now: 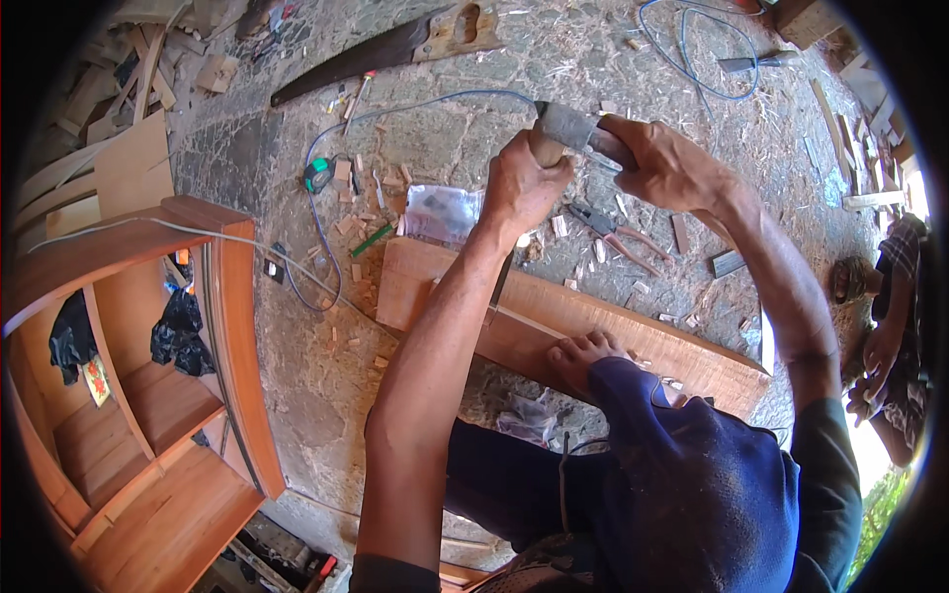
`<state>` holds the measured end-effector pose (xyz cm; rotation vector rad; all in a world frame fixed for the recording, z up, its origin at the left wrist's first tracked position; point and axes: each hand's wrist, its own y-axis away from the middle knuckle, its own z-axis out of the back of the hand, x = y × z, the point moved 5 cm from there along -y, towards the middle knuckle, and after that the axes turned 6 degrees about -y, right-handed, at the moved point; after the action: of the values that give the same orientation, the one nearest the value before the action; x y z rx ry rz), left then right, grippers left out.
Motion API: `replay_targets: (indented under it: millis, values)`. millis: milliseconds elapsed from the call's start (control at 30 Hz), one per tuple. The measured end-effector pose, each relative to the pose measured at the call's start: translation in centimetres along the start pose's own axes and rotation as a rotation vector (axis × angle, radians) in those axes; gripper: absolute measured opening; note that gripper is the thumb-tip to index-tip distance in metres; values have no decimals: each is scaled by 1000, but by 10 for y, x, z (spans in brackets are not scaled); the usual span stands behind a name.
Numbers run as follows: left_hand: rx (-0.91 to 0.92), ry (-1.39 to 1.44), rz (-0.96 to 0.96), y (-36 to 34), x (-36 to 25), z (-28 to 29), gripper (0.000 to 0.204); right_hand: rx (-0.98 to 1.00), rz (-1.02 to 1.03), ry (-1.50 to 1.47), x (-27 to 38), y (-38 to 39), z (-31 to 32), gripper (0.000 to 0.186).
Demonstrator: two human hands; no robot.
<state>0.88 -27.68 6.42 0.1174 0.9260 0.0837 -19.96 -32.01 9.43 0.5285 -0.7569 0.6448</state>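
My left hand (519, 183) grips an upright chisel, whose narrow blade (499, 287) runs down to a long reddish wooden plank (692, 361). My right hand (667, 163) is closed round the handle of a hammer; its dark metal head (563, 124) is at the top of the chisel, though I cannot tell whether they touch. My bare foot (583, 356) rests on the plank. Pliers (618, 237), a green pencil-like stick (371, 239) and a silvery sheet (445, 212) lie just beyond the plank among wood chips.
A wooden cabinet (242, 366) with black bags stands at left, near scrap boards (129, 168). A handsaw (386, 59), tape measure (318, 174) and looping cables (697, 15) lie on the rough floor (247, 89). Another person (890, 326) is at the right edge.
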Motion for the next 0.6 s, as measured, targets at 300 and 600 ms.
replay_targets:
  millis: [300, 600]
  values:
    - [16, 71, 34, 2, 15, -2, 29, -292, -186, -334, 41, 8, 9, 30]
    - [494, 342, 23, 53, -53, 61, 23, -295, -325, -497, 46, 38, -11, 41]
